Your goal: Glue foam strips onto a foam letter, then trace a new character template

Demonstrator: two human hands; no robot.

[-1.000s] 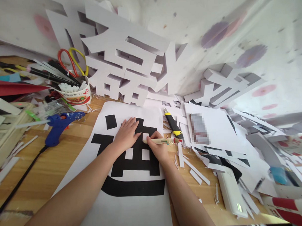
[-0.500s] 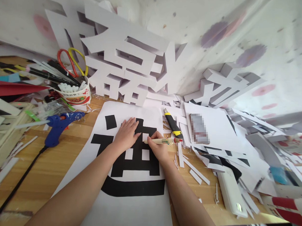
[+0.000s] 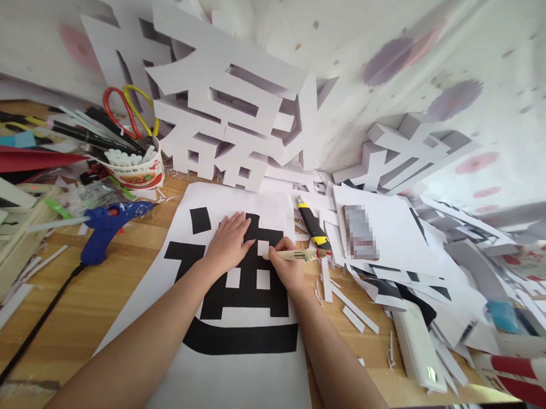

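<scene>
A black paper character cutout lies on a large white sheet on the wooden table. My left hand rests flat across the cutout's upper part, fingers spread. In my right hand is a multicolour pen, held nearly level in a pinch. Its tip points left, at the small square opening in the cutout's upper right. Whether the tip touches the paper, I cannot tell. Just right of the pen lies a yellow and black utility knife.
A blue glue gun with a black cord lies left. Behind it stands a paper cup holding scissors and pens. White three-dimensional characters lean at the back. On the right are paper scraps, a phone-like object and a white power bank.
The pen tip has shifted very slightly to the right along the small opening, with my right hand. My left hand stays in place.
</scene>
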